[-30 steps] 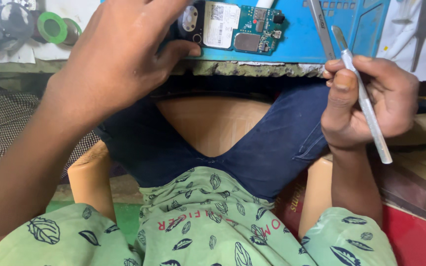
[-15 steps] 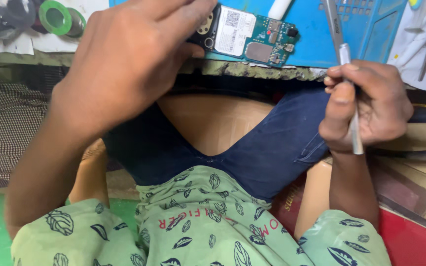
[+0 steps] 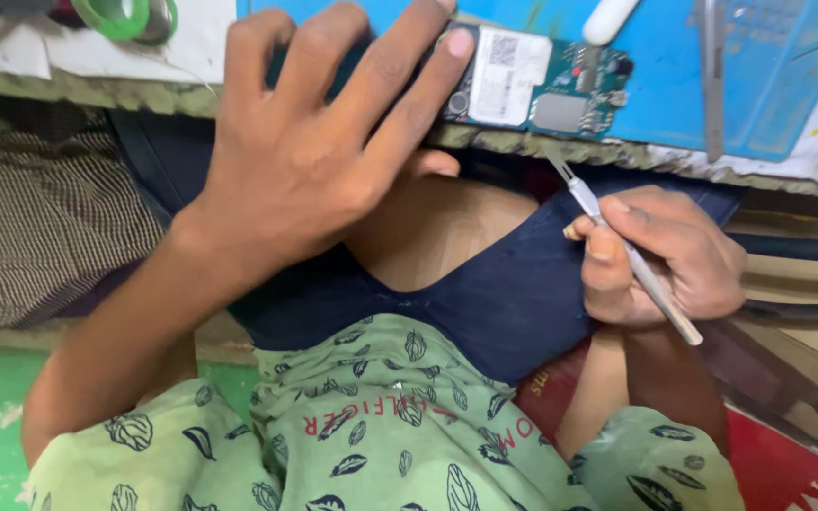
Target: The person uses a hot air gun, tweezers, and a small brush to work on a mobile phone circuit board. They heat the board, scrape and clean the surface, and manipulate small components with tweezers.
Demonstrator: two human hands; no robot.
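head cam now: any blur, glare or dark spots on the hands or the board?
Head view: left hand looms large near the lens, edges slightly soft; circuit board reasonably sharp, no harsh glare on its white label; right hand and its metal tool evenly lit, a faint sheen on the shaft; deep shadow under the table edge; left border floor area dim and washed green.

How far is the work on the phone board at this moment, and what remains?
Done: the phone circuit board lies bare on the blue mat, its metal shields exposed. In hand: the left hand steadies the board with its fingers; the right hand holds a thin metal tool, its tip just below the table edge, off the board. Left: the tool work on the board itself; tweezers lie unused on the mat.
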